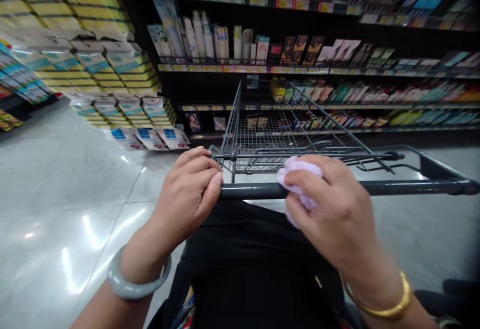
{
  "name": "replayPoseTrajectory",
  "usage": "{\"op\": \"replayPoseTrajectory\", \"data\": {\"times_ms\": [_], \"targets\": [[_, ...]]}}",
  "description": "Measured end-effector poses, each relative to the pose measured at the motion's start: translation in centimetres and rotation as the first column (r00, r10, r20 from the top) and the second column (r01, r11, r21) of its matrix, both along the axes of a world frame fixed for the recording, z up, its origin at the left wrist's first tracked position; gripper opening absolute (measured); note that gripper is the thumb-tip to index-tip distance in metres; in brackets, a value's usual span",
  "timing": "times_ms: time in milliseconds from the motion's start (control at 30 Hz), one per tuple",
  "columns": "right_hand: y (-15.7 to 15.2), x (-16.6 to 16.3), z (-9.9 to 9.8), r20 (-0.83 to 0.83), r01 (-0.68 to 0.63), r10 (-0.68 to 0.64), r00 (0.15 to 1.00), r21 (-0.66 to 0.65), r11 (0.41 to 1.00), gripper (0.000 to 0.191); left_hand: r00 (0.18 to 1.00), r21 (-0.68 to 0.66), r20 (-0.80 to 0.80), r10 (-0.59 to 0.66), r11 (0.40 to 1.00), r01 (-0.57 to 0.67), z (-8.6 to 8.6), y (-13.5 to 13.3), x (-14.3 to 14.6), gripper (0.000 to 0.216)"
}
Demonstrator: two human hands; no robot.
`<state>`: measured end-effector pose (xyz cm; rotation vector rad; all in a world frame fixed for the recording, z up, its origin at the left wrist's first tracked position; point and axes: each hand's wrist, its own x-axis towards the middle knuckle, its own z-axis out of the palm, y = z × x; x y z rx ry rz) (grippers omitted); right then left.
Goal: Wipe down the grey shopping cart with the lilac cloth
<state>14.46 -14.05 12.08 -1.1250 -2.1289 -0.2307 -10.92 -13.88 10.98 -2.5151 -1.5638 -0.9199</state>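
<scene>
A grey wire shopping cart (270, 134) stands in front of me, its basket without goods. My left hand (187, 194) is closed around the left end of the dark handle bar (393, 187). My right hand (330, 209) is closed on a pale lilac cloth (300, 181) and presses it against the middle of the handle bar. A grey bangle sits on my left wrist and a gold one on my right wrist.
Dark store shelves (318, 69) with bottles and boxes run across the back and right. Stacked yellow and white packs (112, 79) fill a display at the left. Glossy grey floor tiles (63, 204) lie to the left. My black clothing fills the bottom middle.
</scene>
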Motion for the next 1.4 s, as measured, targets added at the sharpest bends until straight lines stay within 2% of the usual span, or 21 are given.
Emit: {"op": "replayPoseTrajectory", "data": {"times_ms": [67, 200, 267, 433, 567, 633, 700, 800, 867, 933, 1033, 1133, 1200, 1333, 1400], "targets": [[-0.4, -1.8, -0.3, 0.009, -0.131, 0.131, 0.991, 0.026, 0.991, 0.024, 0.996, 0.003, 0.094, -0.002, 1.0, 0.002, -0.7, 0.1, 0.5, 0.031], [-0.9, -4.2, -0.9, 0.107, -0.381, 0.372, 0.922, 0.07, 0.922, 0.022, 0.975, 0.009, 0.218, -0.036, 0.999, 0.035, -1.5, -0.1, 0.9, 0.029], [-0.7, -3.9, -0.9, 0.094, -0.409, 0.403, 0.91, 0.053, 0.911, 0.019, 0.967, 0.009, 0.249, -0.054, 0.999, 0.053, -1.7, -0.2, 0.9, 0.028], [-0.6, -3.0, -0.5, 0.039, -0.293, 0.291, 0.956, 0.035, 0.956, 0.017, 0.955, 0.009, 0.291, -0.051, 0.999, 0.051, -2.2, -0.3, 1.1, 0.03], [-1.1, -4.8, -1.2, 0.11, -0.432, 0.42, 0.901, 0.121, 0.894, 0.018, 0.945, 0.026, 0.318, -0.077, 0.997, 0.072, -2.3, -0.2, 1.4, 0.034], [-1.0, -5.1, -1.6, 0.134, -0.458, 0.439, 0.888, 0.18, 0.871, 0.018, 0.946, 0.038, 0.311, -0.087, 0.996, 0.079, -2.3, -0.2, 1.5, 0.034], [-0.7, -4.5, -1.3, 0.128, -0.4, 0.383, 0.915, 0.16, 0.902, 0.02, 0.956, 0.036, 0.28, -0.088, 0.996, 0.081, -2.1, -0.3, 1.5, 0.032], [0.5, -3.3, 0.3, 0.11, -0.224, 0.227, 0.968, -0.042, 0.974, 0.023, 0.976, 0.021, 0.205, -0.077, 0.997, 0.074, -1.1, -0.4, 1.6, 0.03], [1.5, -3.1, 1.9, 0.162, -0.172, 0.203, 0.966, -0.189, 0.967, 0.02, 0.991, -0.016, 0.113, -0.067, 0.997, 0.069, -0.1, -0.4, 1.9, 0.03], [2.7, -3.7, 3.4, 0.24, -0.191, 0.259, 0.936, -0.272, 0.943, 0.018, 0.997, -0.075, -0.006, -0.073, 0.995, 0.072, 1.0, -0.2, 2.3, 0.03], [4.5, -5.3, 4.5, 0.297, -0.248, 0.329, 0.896, -0.28, 0.927, 0.022, 0.987, -0.11, -0.14, -0.073, 0.992, 0.057, 2.0, 0.2, 3.1, 0.028], [6.7, -5.9, 4.3, 0.369, -0.265, 0.363, 0.856, -0.29, 0.919, 0.021, 0.985, -0.096, -0.165, -0.055, 0.995, 0.04, 1.9, 0.6, 3.4, 0.029], [8.1, -5.0, 4.1, 0.459, -0.197, 0.314, 0.831, -0.284, 0.938, 0.019, 0.989, -0.095, -0.134, -0.067, 0.994, 0.055, 1.4, 0.6, 3.2, 0.032], [9.6, -2.6, 4.3, 0.611, 0.055, 0.098, 0.786, -0.226, 0.973, 0.017, 0.995, -0.101, -0.062, -0.078, 0.992, 0.072, 0.8, 0.7, 3.0, 0.034], [9.2, -2.6, 4.4, 0.611, 0.056, 0.105, 0.784, -0.239, 0.969, 0.015, 0.996, -0.108, -0.044, -0.073, 0.992, 0.068, 0.8, 0.8, 3.1, 0.035]]}}
